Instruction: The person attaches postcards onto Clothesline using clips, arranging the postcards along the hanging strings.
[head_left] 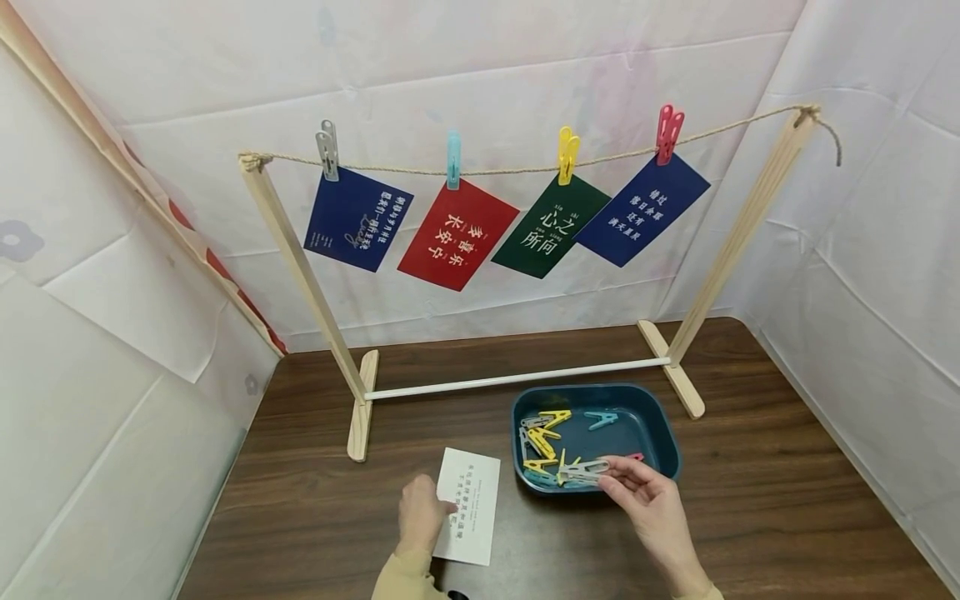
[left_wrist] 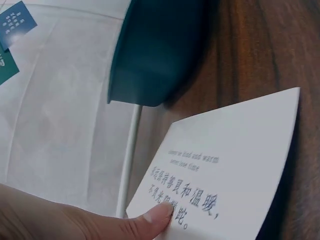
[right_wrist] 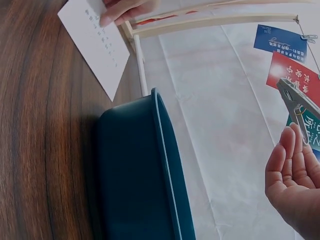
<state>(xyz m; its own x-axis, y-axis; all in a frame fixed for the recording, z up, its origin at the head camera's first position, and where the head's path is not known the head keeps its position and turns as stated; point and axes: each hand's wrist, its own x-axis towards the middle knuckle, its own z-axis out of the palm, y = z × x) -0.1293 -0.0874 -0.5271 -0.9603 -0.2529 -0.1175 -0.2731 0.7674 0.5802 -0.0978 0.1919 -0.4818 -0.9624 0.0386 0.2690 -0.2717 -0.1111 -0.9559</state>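
My left hand (head_left: 422, 512) grips a white card (head_left: 476, 537) printed with dark characters. The thumb (left_wrist: 159, 214) lies on its printed face; the other fingers are hidden beneath in the left wrist view. In my right hand (head_left: 651, 510), thumb and fingers pinch a grey clothespin (head_left: 581, 472) over the front rim of a dark teal basin (head_left: 666, 429). Inside the basin, yellow clothespins (head_left: 542, 442), a blue clothespin (head_left: 601, 419) and several others lie loose, mostly toward the left side.
A wooden frame (head_left: 305, 279) with a white crossbar (head_left: 517, 380) stands behind the basin. Along its rope (head_left: 502, 172) hang a blue card (head_left: 358, 218), a red card (head_left: 458, 237), a green card (head_left: 551, 225) and another blue card (head_left: 642, 210), each from a clothespin. White cloth surrounds the table.
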